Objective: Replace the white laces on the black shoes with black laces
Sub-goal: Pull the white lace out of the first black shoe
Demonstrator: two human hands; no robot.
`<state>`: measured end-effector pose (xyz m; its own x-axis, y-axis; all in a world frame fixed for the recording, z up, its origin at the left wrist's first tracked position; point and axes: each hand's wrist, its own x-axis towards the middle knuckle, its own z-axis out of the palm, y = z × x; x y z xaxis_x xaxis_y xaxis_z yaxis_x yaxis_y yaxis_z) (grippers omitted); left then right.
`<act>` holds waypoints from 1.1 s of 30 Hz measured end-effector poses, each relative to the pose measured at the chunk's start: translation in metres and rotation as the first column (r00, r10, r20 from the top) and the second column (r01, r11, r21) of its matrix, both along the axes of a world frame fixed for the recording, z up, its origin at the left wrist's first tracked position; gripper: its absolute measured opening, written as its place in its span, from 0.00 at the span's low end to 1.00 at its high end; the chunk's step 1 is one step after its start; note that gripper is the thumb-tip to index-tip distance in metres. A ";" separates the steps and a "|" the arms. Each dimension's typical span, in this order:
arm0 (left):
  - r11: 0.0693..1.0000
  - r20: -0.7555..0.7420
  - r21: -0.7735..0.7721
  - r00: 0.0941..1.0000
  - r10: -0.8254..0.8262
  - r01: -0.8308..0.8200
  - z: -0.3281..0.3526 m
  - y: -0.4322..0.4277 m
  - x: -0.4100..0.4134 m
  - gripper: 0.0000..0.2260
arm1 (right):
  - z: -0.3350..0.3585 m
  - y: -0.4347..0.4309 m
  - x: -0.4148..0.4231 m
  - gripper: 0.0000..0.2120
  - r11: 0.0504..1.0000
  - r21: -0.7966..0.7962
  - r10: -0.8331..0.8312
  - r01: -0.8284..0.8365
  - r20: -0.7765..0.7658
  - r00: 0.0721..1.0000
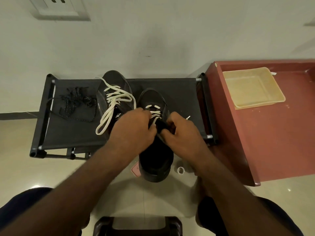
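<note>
Two black shoes stand on a low black fabric rack (180,92). The left shoe (115,86) has loose white laces (112,103) trailing over its side. The right shoe (154,99) juts over the rack's front edge, its white lace (154,109) still threaded through the upper eyelets. My left hand (134,128) and my right hand (182,132) meet over this shoe's tongue, fingers curled and pinching the white lace where it crosses. A bundle of black laces (76,101) lies at the left of the rack.
A red-brown low table (265,137) stands to the right with a cream plastic tray (252,87) on it. On the tiled floor by the shoe's heel lie a pink object (135,169) and a small white ring (180,170). A dark stool edge (138,223) sits below.
</note>
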<state>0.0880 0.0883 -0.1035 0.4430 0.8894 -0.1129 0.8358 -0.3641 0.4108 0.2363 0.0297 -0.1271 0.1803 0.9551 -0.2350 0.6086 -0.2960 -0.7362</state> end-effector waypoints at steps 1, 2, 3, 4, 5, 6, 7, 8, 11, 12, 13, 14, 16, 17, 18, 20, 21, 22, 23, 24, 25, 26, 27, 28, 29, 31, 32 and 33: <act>0.999 -0.053 -0.002 0.998 -0.038 0.038 0.000 -0.004 0.002 0.14 | 0.002 -0.001 0.003 0.08 1.000 0.021 -0.020 0.020 -0.001 1.000; 0.998 -0.092 0.000 0.993 -0.067 0.067 0.002 -0.007 0.003 0.15 | 0.004 -0.003 0.007 0.08 0.998 0.040 -0.042 0.043 -0.014 0.999; 0.996 -0.119 0.012 0.989 -0.090 0.092 0.004 -0.009 0.003 0.15 | 0.006 -0.005 0.010 0.08 0.997 0.052 -0.059 0.061 -0.027 0.998; 0.993 -0.125 0.037 0.986 -0.109 0.115 0.007 -0.012 0.003 0.15 | 0.007 -0.007 0.013 0.08 0.996 0.049 -0.069 0.071 -0.029 0.997; 0.990 -0.116 0.055 0.985 -0.125 0.132 0.009 -0.015 0.003 0.15 | 0.007 -0.010 0.015 0.10 0.997 0.034 -0.070 0.071 -0.022 0.997; 0.988 -0.089 0.065 0.987 -0.135 0.141 0.012 -0.020 0.002 0.15 | 0.007 -0.012 0.015 0.11 0.998 0.014 -0.057 0.057 -0.008 0.998; 0.988 -0.065 0.056 0.988 -0.144 0.147 0.014 -0.025 0.001 0.15 | 0.007 -0.013 0.014 0.12 0.999 -0.006 -0.037 0.037 0.003 0.999; 0.988 -0.050 0.031 0.987 -0.150 0.152 0.015 -0.032 0.001 0.14 | 0.007 -0.015 0.013 0.16 1.000 -0.018 -0.014 0.014 0.000 1.000; 0.988 -0.062 -0.097 0.990 -0.129 0.123 0.009 -0.049 0.001 0.16 | 0.008 -0.018 0.006 0.24 1.000 0.022 0.015 -0.015 -0.012 1.000; 0.986 -0.052 -0.144 0.994 -0.093 0.084 0.005 -0.053 0.001 0.17 | 0.009 -0.018 0.005 0.24 0.999 0.036 0.011 -0.011 0.002 1.000; 0.982 -0.040 -0.185 0.998 -0.048 0.040 0.001 -0.056 0.000 0.16 | 0.009 -0.019 0.004 0.21 0.999 0.048 0.008 -0.009 0.015 1.000; 0.978 -0.025 -0.210 1.000 -0.004 -0.001 -0.003 -0.058 -0.001 0.15 | 0.009 -0.020 0.004 0.17 0.998 0.056 0.001 -0.002 0.020 1.000; 0.971 -0.007 -0.232 0.998 0.055 -0.055 -0.010 -0.061 -0.003 0.12 | 0.011 -0.022 0.004 0.09 0.997 0.071 -0.022 0.020 0.039 0.999; 0.970 0.006 -0.235 0.997 0.071 -0.068 -0.013 -0.062 -0.003 0.12 | 0.011 -0.023 0.006 0.06 0.997 0.076 -0.028 0.023 0.063 0.998; 0.969 0.027 -0.235 0.996 0.081 -0.073 -0.015 -0.063 -0.004 0.11 | 0.012 -0.023 0.008 0.04 0.997 0.075 -0.029 0.022 0.085 0.996; 0.971 0.071 -0.227 0.993 0.098 -0.080 -0.017 -0.063 -0.003 0.12 | 0.011 -0.024 0.011 0.02 0.998 0.053 -0.042 0.038 0.081 0.996; 0.973 0.088 -0.215 0.991 0.103 -0.082 -0.019 -0.061 -0.002 0.13 | 0.009 -0.023 0.012 0.02 0.998 0.044 -0.055 0.052 0.062 0.997; 0.975 0.097 -0.206 0.990 0.104 -0.082 -0.020 -0.059 -0.001 0.14 | 0.007 -0.022 0.013 0.03 0.997 0.037 -0.071 0.069 0.048 0.996; 0.977 0.099 -0.198 0.990 0.100 -0.079 -0.022 -0.057 0.001 0.15 | 0.006 -0.021 0.014 0.05 0.996 0.028 -0.087 0.086 0.037 0.996; 0.978 0.100 -0.194 0.990 0.096 -0.075 -0.023 -0.053 0.002 0.15 | 0.005 -0.019 0.013 0.07 0.996 0.018 -0.093 0.093 0.021 0.995; 0.978 0.100 -0.195 0.991 0.091 -0.070 -0.023 -0.051 0.003 0.15 | 0.004 -0.018 0.013 0.10 0.996 0.005 -0.088 0.088 -0.002 0.996; 0.979 0.100 -0.194 0.991 0.087 -0.066 -0.024 -0.048 0.003 0.15 | 0.004 -0.015 0.012 0.14 0.997 -0.011 -0.077 0.077 -0.024 0.997; 0.980 0.099 -0.190 0.992 0.084 -0.064 -0.024 -0.046 0.003 0.14 | 0.002 -0.012 0.011 0.18 0.998 -0.021 -0.063 0.063 -0.034 0.997; 0.981 0.095 -0.185 0.992 0.081 -0.063 -0.025 -0.045 0.003 0.13 | 0.002 -0.010 0.009 0.20 0.998 -0.027 -0.054 0.053 -0.033 0.998; 0.982 0.090 -0.181 0.993 0.079 -0.061 -0.026 -0.044 0.003 0.12 | 0.001 -0.007 0.008 0.18 0.998 -0.027 -0.053 0.052 -0.033 0.998; 0.983 0.087 -0.178 0.994 0.068 -0.051 -0.027 -0.045 0.003 0.12 | 0.002 -0.004 0.005 0.10 0.995 -0.031 -0.096 0.093 -0.088 0.991; 0.983 0.087 -0.176 0.995 0.058 -0.042 -0.028 -0.046 0.003 0.13 | 0.003 -0.002 0.004 0.09 0.991 -0.043 -0.135 0.130 -0.142 0.981; 0.984 0.086 -0.174 0.995 0.050 -0.035 -0.028 -0.047 0.004 0.13 | 0.003 -0.001 0.004 0.09 0.984 -0.063 -0.177 0.168 -0.193 0.965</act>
<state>0.0920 0.0415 -0.1310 0.4204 0.8784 -0.2276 0.8062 -0.2465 0.5378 0.2400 0.0291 -0.1242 0.2874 0.9011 -0.3248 0.3899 -0.4198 -0.8196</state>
